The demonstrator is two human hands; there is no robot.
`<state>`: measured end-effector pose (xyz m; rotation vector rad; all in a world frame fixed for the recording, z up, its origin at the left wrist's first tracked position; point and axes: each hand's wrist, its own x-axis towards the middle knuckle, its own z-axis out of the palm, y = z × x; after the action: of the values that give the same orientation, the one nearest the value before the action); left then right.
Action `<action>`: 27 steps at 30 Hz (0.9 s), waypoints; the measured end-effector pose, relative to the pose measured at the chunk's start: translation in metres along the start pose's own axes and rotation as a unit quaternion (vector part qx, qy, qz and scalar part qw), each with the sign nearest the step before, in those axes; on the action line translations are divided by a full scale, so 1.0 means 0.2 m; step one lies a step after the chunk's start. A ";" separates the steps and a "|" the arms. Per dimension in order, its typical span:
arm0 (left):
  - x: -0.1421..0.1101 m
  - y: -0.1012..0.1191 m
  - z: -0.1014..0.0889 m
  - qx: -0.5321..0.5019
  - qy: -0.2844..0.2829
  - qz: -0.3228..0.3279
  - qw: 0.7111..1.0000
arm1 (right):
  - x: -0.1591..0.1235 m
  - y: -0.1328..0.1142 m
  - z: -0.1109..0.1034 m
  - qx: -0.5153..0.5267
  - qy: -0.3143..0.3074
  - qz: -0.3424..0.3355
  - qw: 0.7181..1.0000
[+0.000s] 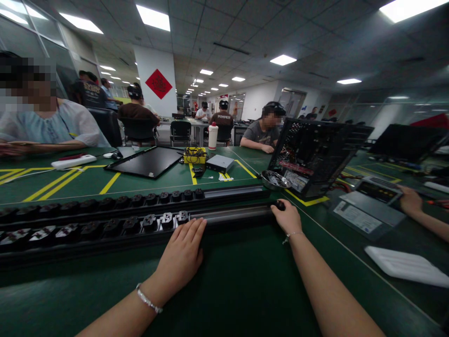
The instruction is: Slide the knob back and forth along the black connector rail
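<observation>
A long black rail [231,214] lies across the green table in front of me, its left part filled with a row of black socket-like modules [131,224]. My left hand [182,252] lies on the front rail with its fingers stretched out together, touching it beside the rightmost module [183,216]. At the rail's right end my right hand [288,219] pinches a small dark piece [279,204]; my fingers hide part of it, and its exact kind does not show. Behind runs a second black rail [235,191], also partly filled with modules.
Past the rails are a metal bowl [275,179] of small parts, an open computer case [312,154], a dark flat panel [147,161], a grey drive [220,163] and a yellow box [195,155] of cables. A co-worker's hand [411,201] is by a power supply [368,208] at right.
</observation>
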<state>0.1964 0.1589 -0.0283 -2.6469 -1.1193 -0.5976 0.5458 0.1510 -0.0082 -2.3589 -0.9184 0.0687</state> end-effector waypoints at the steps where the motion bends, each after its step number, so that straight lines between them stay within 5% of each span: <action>1: 0.00 0.00 0.00 -0.001 0.001 -0.001 1.000 | 0.00 0.00 0.00 0.001 0.002 -0.004 1.000; 27: 0.00 0.01 -0.02 -0.007 -0.001 0.001 1.000 | 0.01 0.00 -0.01 0.004 0.014 -0.002 1.000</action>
<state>0.1967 0.1568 -0.0256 -2.6615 -1.1161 -0.6033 0.5473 0.1519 -0.0066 -2.3444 -0.9071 0.0387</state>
